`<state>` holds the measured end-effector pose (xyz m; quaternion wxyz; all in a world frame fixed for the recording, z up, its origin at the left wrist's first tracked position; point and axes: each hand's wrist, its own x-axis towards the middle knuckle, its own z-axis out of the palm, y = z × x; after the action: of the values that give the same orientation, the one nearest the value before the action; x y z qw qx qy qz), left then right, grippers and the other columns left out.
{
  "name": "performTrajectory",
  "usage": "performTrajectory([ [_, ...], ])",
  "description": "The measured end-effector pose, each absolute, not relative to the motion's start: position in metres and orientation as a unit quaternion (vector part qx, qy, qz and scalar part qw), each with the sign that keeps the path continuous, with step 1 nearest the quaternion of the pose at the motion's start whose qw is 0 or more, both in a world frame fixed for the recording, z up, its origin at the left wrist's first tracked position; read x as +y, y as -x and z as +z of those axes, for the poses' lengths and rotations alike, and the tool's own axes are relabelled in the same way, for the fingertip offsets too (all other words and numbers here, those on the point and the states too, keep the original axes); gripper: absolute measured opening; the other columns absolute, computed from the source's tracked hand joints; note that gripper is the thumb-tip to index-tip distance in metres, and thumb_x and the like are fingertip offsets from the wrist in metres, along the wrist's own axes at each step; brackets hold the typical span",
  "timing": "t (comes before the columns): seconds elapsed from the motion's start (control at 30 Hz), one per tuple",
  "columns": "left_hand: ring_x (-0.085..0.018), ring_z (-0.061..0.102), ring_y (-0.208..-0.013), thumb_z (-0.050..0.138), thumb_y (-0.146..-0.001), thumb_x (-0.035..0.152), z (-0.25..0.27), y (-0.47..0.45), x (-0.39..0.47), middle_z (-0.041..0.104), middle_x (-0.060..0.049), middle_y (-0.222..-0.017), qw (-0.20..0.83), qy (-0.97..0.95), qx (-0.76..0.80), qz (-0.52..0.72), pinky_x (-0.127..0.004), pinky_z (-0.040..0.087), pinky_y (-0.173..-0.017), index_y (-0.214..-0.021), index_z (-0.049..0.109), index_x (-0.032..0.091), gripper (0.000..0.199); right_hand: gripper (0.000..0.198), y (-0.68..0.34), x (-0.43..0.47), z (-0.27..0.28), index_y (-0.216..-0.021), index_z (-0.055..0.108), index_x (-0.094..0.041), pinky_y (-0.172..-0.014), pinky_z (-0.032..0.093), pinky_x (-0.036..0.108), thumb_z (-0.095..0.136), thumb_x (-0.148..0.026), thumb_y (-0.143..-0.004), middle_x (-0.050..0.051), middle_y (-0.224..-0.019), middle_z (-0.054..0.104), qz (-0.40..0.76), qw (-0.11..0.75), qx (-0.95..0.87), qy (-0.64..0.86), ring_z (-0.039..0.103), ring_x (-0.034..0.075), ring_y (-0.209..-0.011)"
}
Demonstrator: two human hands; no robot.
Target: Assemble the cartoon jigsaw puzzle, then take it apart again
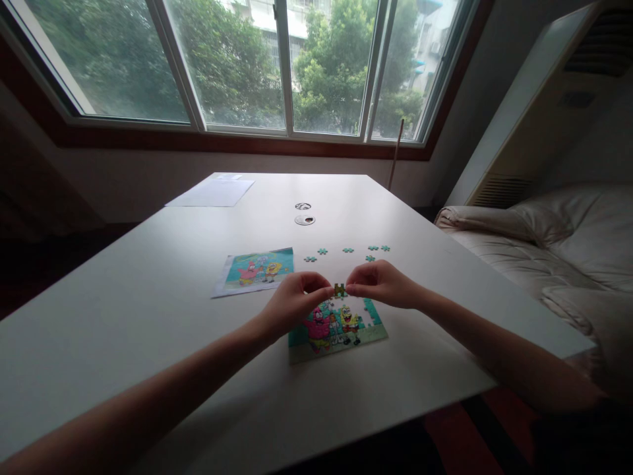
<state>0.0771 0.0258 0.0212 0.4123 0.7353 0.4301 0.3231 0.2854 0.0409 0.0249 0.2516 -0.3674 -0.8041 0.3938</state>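
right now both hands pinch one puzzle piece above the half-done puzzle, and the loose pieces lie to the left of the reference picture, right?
Not quite. In the head view the loose pieces lie to the right of the reference picture, not the left. The rest holds: the left hand and right hand pinch one puzzle piece above the half-done puzzle.

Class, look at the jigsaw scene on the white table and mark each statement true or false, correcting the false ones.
1. Both the left hand and right hand pinch one small puzzle piece. True.
2. The partly built cartoon jigsaw lies under the hands. True.
3. The printed reference picture lies right of the jigsaw. False: it lies to its left.
4. The loose teal pieces are stacked in a box. False: they lie scattered on the white table.
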Motion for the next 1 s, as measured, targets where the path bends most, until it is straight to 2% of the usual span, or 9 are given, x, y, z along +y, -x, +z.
performTrajectory([
  [0.17,-0.013,0.056,-0.063,0.054,-0.079,0.033,0.015,-0.076,0.028,0.064,-0.002,-0.069,0.373,-0.768,0.420,0.307,-0.022,0.042,-0.057,-0.076,0.065,0.014,0.022,0.032,-0.289,0.042,0.029,-0.082,0.065,-0.012,-0.047,0.032,0.021,0.058,-0.043,-0.078,0.000,-0.061,0.054,0.382,0.213,-0.819,0.372,0.042,0.007,-0.054],
  [0.27,-0.014,0.054,-0.062,0.055,-0.078,0.031,0.014,-0.073,0.026,0.062,-0.002,-0.070,0.323,-0.795,0.418,0.299,-0.024,0.041,-0.057,-0.076,0.067,0.016,0.019,0.032,-0.296,0.045,0.034,-0.079,0.065,-0.012,-0.048,0.031,0.021,0.059,-0.043,-0.077,-0.001,-0.059,0.053,0.367,0.160,-0.831,0.385,0.041,0.008,-0.053],
  [0.37,-0.016,0.054,-0.071,0.057,-0.077,0.026,0.010,-0.069,0.020,0.060,-0.004,-0.080,0.270,-0.826,0.401,0.290,-0.029,0.042,-0.067,-0.077,0.068,0.017,0.014,0.032,-0.304,0.048,0.037,-0.077,0.067,-0.012,-0.050,0.033,0.021,0.059,-0.042,-0.075,0.001,-0.061,0.056,0.365,0.094,-0.833,0.406,0.045,0.009,-0.056],
  [0.47,-0.019,0.055,-0.079,0.056,-0.079,0.024,0.002,-0.066,0.014,0.058,-0.006,-0.091,0.176,-0.877,0.369,0.253,-0.033,0.043,-0.073,-0.089,0.068,0.021,0.016,0.032,-0.307,0.049,0.035,-0.079,0.068,-0.011,-0.051,0.035,0.022,0.059,-0.042,-0.075,0.002,-0.064,0.060,0.375,0.053,-0.825,0.419,0.047,0.010,-0.058],
  [0.6,-0.019,0.055,-0.081,0.053,-0.082,0.025,-0.006,-0.066,0.010,0.056,-0.006,-0.096,0.101,-0.906,0.345,0.222,-0.033,0.045,-0.073,-0.096,0.065,0.023,0.018,0.032,-0.305,0.048,0.030,-0.081,0.068,-0.010,-0.053,0.036,0.021,0.059,-0.040,-0.075,0.003,-0.066,0.062,0.380,0.035,-0.822,0.424,0.048,0.011,-0.059],
  [1.0,-0.022,0.052,-0.087,0.052,-0.084,0.029,-0.005,-0.076,0.006,0.051,-0.007,-0.106,0.054,-0.929,0.314,0.189,-0.037,0.047,-0.072,-0.109,0.058,0.025,0.026,0.030,-0.302,0.048,0.025,-0.079,0.069,-0.011,-0.052,0.035,0.021,0.058,-0.039,-0.074,0.003,-0.066,0.063,0.365,0.021,-0.827,0.428,0.049,0.011,-0.059],
])
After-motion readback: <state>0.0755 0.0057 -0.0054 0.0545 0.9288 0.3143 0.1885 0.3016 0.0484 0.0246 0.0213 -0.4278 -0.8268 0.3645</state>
